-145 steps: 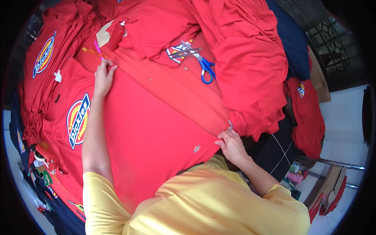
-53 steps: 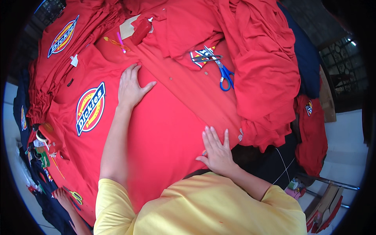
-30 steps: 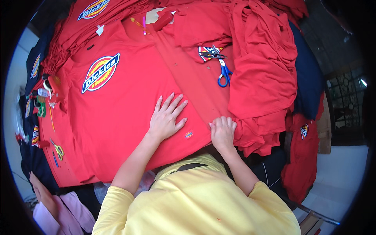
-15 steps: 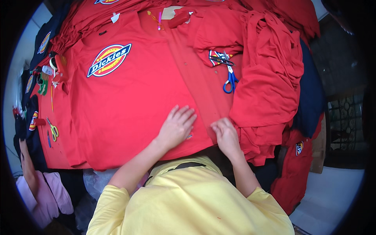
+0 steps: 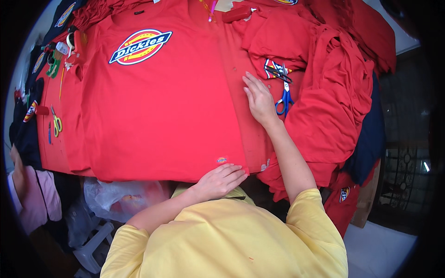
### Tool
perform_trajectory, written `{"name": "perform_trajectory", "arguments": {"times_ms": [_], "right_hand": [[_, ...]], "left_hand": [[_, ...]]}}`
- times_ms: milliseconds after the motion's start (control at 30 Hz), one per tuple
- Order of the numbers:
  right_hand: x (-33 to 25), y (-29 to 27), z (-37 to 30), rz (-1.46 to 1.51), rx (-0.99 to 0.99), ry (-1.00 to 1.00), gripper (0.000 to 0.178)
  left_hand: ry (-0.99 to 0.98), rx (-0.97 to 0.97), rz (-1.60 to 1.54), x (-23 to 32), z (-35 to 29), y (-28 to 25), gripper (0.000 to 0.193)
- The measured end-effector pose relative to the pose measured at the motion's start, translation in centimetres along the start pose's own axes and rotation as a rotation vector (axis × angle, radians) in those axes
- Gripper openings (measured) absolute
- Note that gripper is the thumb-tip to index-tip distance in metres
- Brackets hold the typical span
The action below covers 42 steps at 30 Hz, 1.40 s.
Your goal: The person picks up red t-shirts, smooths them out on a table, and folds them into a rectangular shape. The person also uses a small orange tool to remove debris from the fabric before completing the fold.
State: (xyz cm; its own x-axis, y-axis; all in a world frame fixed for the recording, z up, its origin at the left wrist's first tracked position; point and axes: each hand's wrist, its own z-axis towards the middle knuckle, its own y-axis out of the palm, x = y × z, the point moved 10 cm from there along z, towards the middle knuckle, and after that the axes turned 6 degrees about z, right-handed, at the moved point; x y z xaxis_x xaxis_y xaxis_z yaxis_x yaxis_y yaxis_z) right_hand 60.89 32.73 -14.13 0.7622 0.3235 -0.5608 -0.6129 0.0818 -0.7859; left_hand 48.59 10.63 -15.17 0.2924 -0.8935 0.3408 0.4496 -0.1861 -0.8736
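Note:
A red T-shirt [image 5: 162, 116] lies spread flat on the table, with a large printed chest logo [image 5: 141, 46] and a small label [image 5: 221, 160] near its hem. My left hand [image 5: 222, 180] rests on the hem's right corner just below that label, fingers extended. Over the shirt's right side edge, my right hand [image 5: 260, 101] is stretched out with its fingers straight and holds nothing. Blue-handled scissors [image 5: 284, 97] lie close to the right of that hand, with a small black tool [image 5: 278, 74] across their blades.
A heap of red shirts [image 5: 324, 102] fills the right side. Yellow-handled scissors [image 5: 56, 124] and a tape dispenser [image 5: 76, 46] lie at the left. A red bottle [image 5: 237, 15] lies at the back. Another person's pink sleeve [image 5: 39, 199] shows at the lower left.
My right hand has moved away from the hem, up along the shirt's right side. My left hand has slid down onto the hem corner. The view has shifted slightly.

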Motion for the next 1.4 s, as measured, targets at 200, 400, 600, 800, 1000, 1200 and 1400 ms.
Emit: {"name": "perform_trajectory", "arguments": {"times_ms": [200, 400, 600, 800, 1000, 1200, 1400], "right_hand": [[-5.2, 3.9, -1.1, -0.290, -0.086, -0.319, 0.054], [-2.5, 3.0, -0.3, -0.046, 0.006, -0.162, 0.052], [-5.3, -1.5, -6.7, 0.035, 0.148, -0.072, 0.053], [-8.8, 3.8, -19.2, -0.278, -0.192, -0.023, 0.076], [-7.7, 3.2, -24.1, -0.142, -0.252, -0.064, 0.070], [-7.2, 0.9, -24.1, 0.110, -0.069, -0.076, 0.059], [-6.5, 0.3, -24.6, 0.199, 0.033, -0.034, 0.057]], "left_hand": [[0.117, 0.074, -0.006, 2.6, -0.2, 0.9, 0.035], [0.160, 0.150, -0.034, 3.6, 0.0, 0.1, 0.033], [-0.461, 0.376, 0.031, -7.9, 0.5, -7.8, 0.031], [-0.290, 0.039, 0.247, -11.2, 5.2, -3.8, 0.042], [-0.461, 0.089, 0.260, -12.9, 4.0, -3.3, 0.048], [-0.456, 0.119, 0.244, -12.9, 3.9, -3.8, 0.047], [-0.439, 0.163, 0.238, -12.6, 3.9, -4.1, 0.042]]}}
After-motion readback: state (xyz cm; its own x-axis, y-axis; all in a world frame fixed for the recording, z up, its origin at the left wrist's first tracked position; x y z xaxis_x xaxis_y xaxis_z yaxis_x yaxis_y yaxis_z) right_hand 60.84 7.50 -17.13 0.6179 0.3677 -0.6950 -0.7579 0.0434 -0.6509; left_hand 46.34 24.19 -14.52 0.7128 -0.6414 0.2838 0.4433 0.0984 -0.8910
